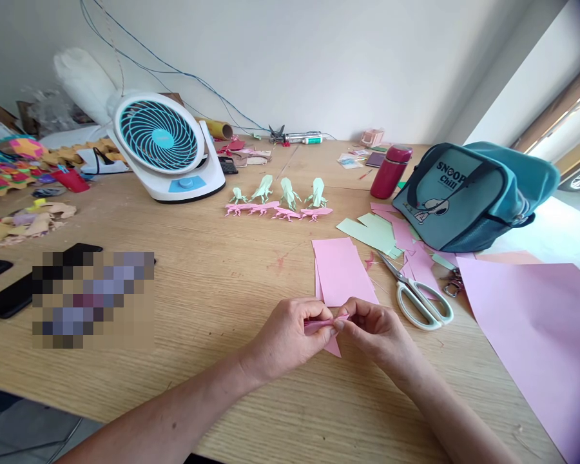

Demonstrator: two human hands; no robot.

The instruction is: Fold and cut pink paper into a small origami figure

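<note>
- The left hand (292, 335) is gripping a small, folded piece of pink paper (318, 325), its thumb and curled fingers closing around it.
- The right hand (374, 327) is pinching the paper's pointed end, its grip pressing thumb against fingertips.
- The folded paper is sitting between both hands, above the near part of the pale wood-grain worktop (198, 303); whether it is touching the surface, I cannot tell.
- With that paper as the clock's centre, flat rectangular pink sheets (341, 274) are lying at 12 o'clock, just beyond the hands.
- Metal scissors with white looped handles (417, 303) are resting at 3 o'clock, their blades pointing towards 11.
- At 11 o'clock, four pale-green folded-paper animals (287, 192) are standing behind a row of pink folded-paper animals (286, 213).
- Pale-green paper offcuts (370, 233) and a red cylindrical flask (390, 173) are occupying 1 o'clock.
- A teal fabric bag (457, 200) is standing at 2 o'clock.
</note>
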